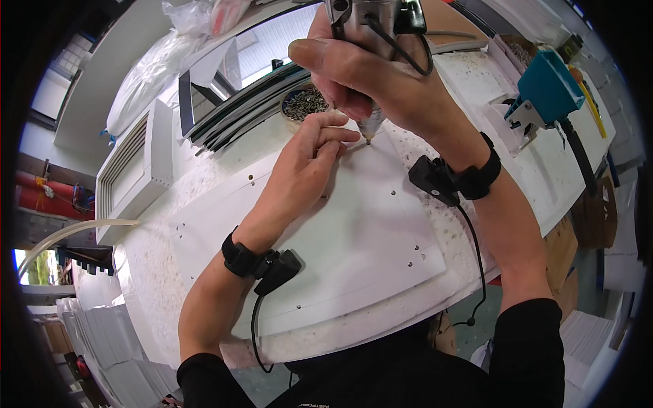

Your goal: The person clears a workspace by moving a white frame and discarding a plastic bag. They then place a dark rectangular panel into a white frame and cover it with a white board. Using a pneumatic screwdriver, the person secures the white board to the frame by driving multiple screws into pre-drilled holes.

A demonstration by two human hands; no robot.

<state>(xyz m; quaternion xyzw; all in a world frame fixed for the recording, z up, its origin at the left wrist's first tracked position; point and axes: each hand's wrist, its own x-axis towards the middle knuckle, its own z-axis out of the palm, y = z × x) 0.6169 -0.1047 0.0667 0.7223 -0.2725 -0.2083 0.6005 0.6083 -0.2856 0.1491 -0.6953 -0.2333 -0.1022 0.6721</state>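
A silver power screwdriver (367,20) is gripped upright in my right hand (381,78), its tip resting at a screw point near the far edge of the white panel (360,231). My left hand (303,163) lies on the panel beside the tip. Its fingers are bent and pressed together, pointing toward the screwdriver; whatever they may hold is hidden. Several small screws (393,193) sit in the panel around its edges. Just beyond my left fingers stands a round bowl of loose screws (305,103).
Dark strips (252,112) lie behind the bowl, next to a framed pane (255,51). A white louvred frame (132,170) stands at the left. To the right are a teal tool with a black handle (551,88) and a box of small parts (517,53). Cables hang from both wrist straps.
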